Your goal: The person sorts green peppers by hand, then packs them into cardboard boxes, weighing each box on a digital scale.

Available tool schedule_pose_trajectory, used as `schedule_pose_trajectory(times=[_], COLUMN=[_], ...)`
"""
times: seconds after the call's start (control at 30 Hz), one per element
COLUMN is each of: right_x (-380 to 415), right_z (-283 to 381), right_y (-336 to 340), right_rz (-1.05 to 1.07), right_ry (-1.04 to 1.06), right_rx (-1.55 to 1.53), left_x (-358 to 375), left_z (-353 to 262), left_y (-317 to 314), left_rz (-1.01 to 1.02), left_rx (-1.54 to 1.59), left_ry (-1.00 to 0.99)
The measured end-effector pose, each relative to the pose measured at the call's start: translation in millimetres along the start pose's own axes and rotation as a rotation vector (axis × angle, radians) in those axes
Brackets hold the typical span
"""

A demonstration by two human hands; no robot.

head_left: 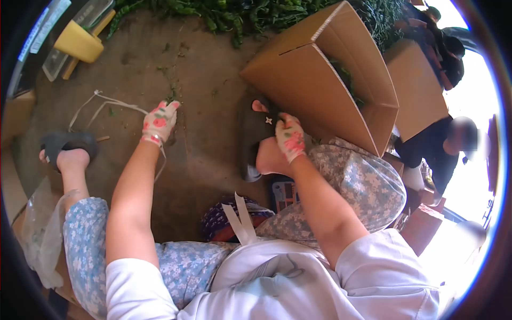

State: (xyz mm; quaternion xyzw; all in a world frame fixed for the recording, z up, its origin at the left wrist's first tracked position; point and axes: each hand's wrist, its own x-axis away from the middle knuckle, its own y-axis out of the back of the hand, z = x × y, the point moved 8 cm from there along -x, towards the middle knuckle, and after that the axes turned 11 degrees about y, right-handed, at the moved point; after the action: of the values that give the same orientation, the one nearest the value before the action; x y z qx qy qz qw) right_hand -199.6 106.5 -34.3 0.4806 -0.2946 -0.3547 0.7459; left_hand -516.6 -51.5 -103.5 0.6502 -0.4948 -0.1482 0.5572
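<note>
My left hand [159, 123], in a white glove with pink flowers, is over the brown floor with its fingers drawn together. A bit of green shows at its fingertips, too small to name. A white string [114, 101] runs along the floor to this hand. My right hand [291, 140], in a matching glove, is curled beside the dark sandal [248, 138] on my right foot. Something dark shows at its fingers, and I cannot make it out. Near that hand an open cardboard box [288, 69] lies tilted, with some green inside.
A heap of green peppers [229, 18] spreads along the far side. A yellow scoop-like container [80, 41] is at upper left. Clear plastic [42, 229] hangs by my left leg. Other people [437, 152] are at the right, beside a second box [416, 88].
</note>
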Motion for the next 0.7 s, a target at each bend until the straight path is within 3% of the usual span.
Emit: schedule_pose_trajectory(times=[0.03, 0.1, 0.2, 0.3, 0.33, 0.37, 0.4, 0.43, 0.47, 0.5, 0.53, 0.57, 0.6, 0.67, 0.7], right_x=[0.8, 7.6, 5.8, 5.1, 0.9, -5.4, -7.8, -7.4, -10.8, -9.9, -11.6, -11.9, -18.7, -19.1, -27.3], right_z=[-52.6, -97.4, -92.6, -75.3, -67.1, -59.8, -54.5, -54.8, -7.5, 17.9, 85.2, 126.9, 163.9, 210.0, 199.0], right_y=[-28.8, -54.6, -58.1, -47.4, -51.0, -57.7, -68.6, -80.5, -53.5, -42.5, 9.2, 42.2, 78.6, 151.2, 169.7], right_rz=[0.07, 0.317, 0.42, 0.391, 0.383, 0.371, 0.407, 0.386, 0.293, 0.111, -0.001, -0.121, -0.15, -0.388, -0.401], right_ry=[-0.128, -0.62, -0.632, -0.608, -0.488, -0.353, -0.307, -0.284, -0.157, 0.016, 0.242, 0.277, 0.308, 0.617, 0.548], right_rx=[-0.008, -0.302, -0.114, -0.033, -0.007, 0.011, -0.014, 0.004, -0.059, -0.361, -0.206, -0.443, -0.397, -0.22, -0.459], left_x=[8.0, 25.2, 42.4, 58.5, 77.3, 90.2, 112.9, 141.1, 172.4, 217.0, 261.2, 308.3, 356.5, 425.3, 448.4], left_z=[7.3, 7.0, 10.7, -2.4, -14.4, -4.3, 6.5, 13.2, 34.8, 64.6, 101.8, 126.4, 157.3, 213.0, 250.8], left_y=[5.7, 16.1, 50.7, 134.3, 182.4, 218.9, 264.2, 320.3, 366.2, 409.4, 446.6, 474.8, 498.6, 518.3, 520.4], left_rz=[0.029, -0.001, -0.064, -0.009, 0.053, -0.032, -0.104, -0.343, -0.515, -0.754, -0.941, -1.164, -1.341, -1.566, -1.571], left_rx=[0.095, 0.245, 0.501, 0.759, 0.874, 0.862, 0.74, 0.632, 0.591, 0.585, 0.69, 0.66, 0.409, 0.168, 0.089], left_ry=[0.097, 0.142, 0.188, 0.149, 0.259, 0.198, 0.301, 0.159, 0.103, 0.136, 0.204, 0.215, 0.296, 0.319, 0.432])
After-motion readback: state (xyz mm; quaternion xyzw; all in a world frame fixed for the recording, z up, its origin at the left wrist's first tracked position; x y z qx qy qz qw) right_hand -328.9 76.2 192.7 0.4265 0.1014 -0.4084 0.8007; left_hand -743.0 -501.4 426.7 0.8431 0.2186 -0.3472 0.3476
